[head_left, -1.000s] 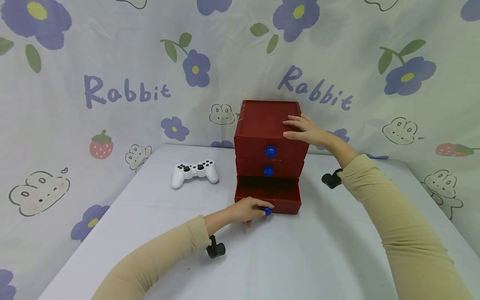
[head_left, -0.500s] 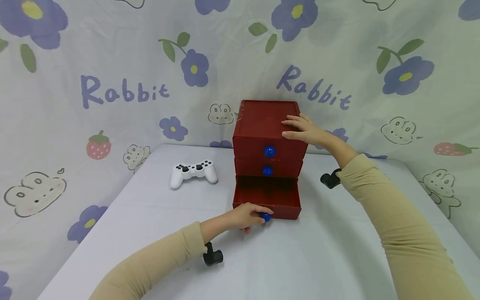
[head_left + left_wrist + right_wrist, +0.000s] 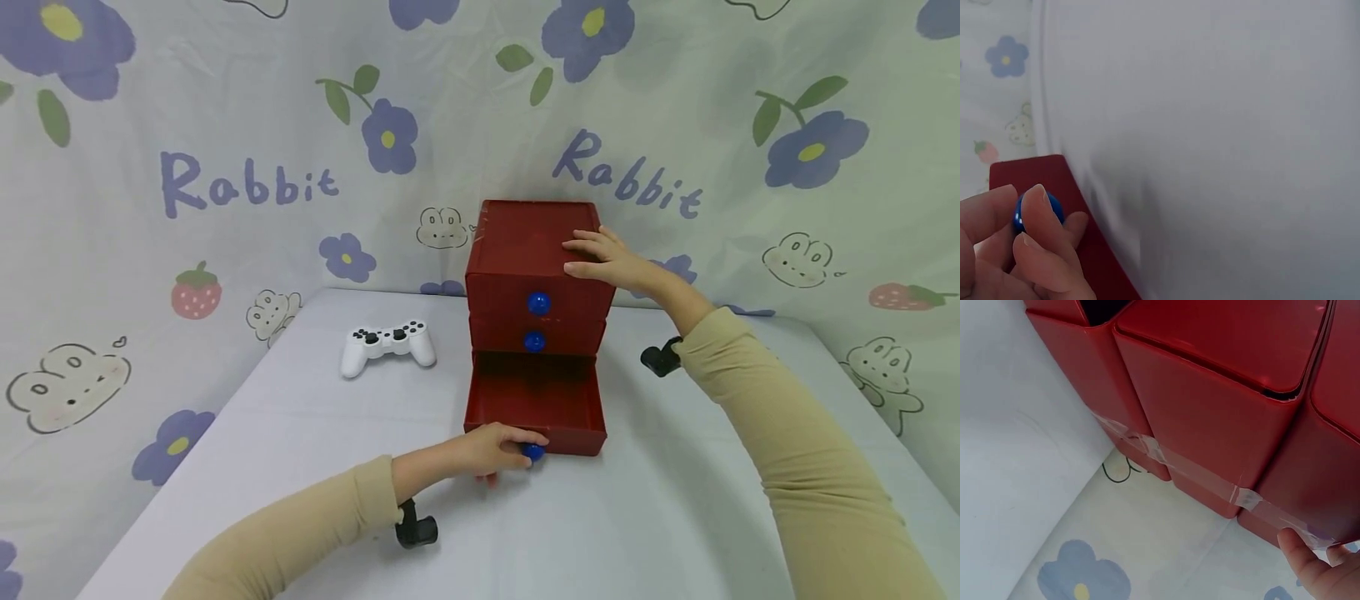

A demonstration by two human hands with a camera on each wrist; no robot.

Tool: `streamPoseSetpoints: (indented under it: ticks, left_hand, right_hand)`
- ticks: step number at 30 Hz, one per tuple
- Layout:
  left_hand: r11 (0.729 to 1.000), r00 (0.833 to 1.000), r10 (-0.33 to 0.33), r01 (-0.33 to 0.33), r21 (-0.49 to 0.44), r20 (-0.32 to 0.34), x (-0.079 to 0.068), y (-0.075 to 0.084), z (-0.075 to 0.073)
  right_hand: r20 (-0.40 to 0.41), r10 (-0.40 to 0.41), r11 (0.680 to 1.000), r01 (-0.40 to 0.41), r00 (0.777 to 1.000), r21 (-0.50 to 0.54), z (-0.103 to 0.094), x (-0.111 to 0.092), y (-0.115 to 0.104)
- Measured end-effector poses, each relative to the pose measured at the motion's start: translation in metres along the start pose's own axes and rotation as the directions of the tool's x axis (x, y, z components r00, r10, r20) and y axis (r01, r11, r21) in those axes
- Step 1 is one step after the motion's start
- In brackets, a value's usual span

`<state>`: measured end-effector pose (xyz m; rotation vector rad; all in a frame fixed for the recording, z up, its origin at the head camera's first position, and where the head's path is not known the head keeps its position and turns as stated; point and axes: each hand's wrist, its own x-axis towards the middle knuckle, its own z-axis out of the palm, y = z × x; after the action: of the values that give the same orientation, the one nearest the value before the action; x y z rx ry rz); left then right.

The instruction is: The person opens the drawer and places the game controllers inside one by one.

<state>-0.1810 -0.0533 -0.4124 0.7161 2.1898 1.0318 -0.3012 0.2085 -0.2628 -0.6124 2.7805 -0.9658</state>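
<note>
A red three-tier drawer cabinet [image 3: 525,242] with blue knobs stands at the back of the table. Its bottom drawer [image 3: 536,400] is pulled out, with the red floor showing inside; the two upper drawers are closed. My left hand [image 3: 487,452] pinches the bottom drawer's blue knob [image 3: 533,452] between thumb and fingers. In the left wrist view, fingers curl round this knob [image 3: 1055,205] in front of the red drawer front [image 3: 1100,250]. My right hand [image 3: 611,258] rests on the cabinet's top right edge, fingers extended. The right wrist view shows its fingers at the cabinet's side [image 3: 1204,419].
A white game controller [image 3: 387,343] lies on the white-covered table [image 3: 600,533], left of the cabinet. Behind hangs a printed cloth [image 3: 450,108] with flowers and rabbits. Clear tape [image 3: 1200,478] runs across the tiers' sides. Each wrist carries a small black camera [image 3: 416,529].
My left hand has drawn the bottom drawer further out toward me by its knob, showing more of its inside. The right hand has stayed on the cabinet's top.
</note>
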Motion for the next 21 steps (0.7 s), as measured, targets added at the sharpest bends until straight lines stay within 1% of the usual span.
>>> streamPoseSetpoints:
  ticks: [4, 8, 11, 16, 21]
  left_hand:
    - [0.999, 1.000, -0.020, 0.021, -0.032, 0.011, -0.006, 0.004, 0.004]
    - [0.999, 0.999, -0.035, 0.036, -0.038, 0.022, -0.011, 0.007, 0.007]
    - [0.999, 0.999, -0.036, 0.037, -0.040, 0.035, -0.014, 0.008, 0.009]
    - [0.999, 0.998, -0.016, 0.019, -0.049, 0.068, -0.016, 0.010, 0.010]
    - [0.998, 0.994, -0.026, 0.032, -0.054, 0.106, -0.018, 0.012, 0.009]
  right_hand:
    - [-0.004, 0.000, 1.000, 0.000, 1.000, -0.004, 0.000, 0.001, 0.000]
    - [-0.006, 0.001, 1.000, -0.001, 1.000, -0.001, 0.001, 0.002, 0.001]
    - [-0.006, 0.001, 1.000, -0.001, 1.000, 0.002, 0.001, 0.002, 0.001]
    - [-0.004, 0.002, 1.000, -0.002, 1.000, 0.007, 0.000, 0.001, 0.001]
    - [-0.004, 0.002, 1.000, -0.002, 1.000, 0.004, 0.000, 0.001, 0.001]
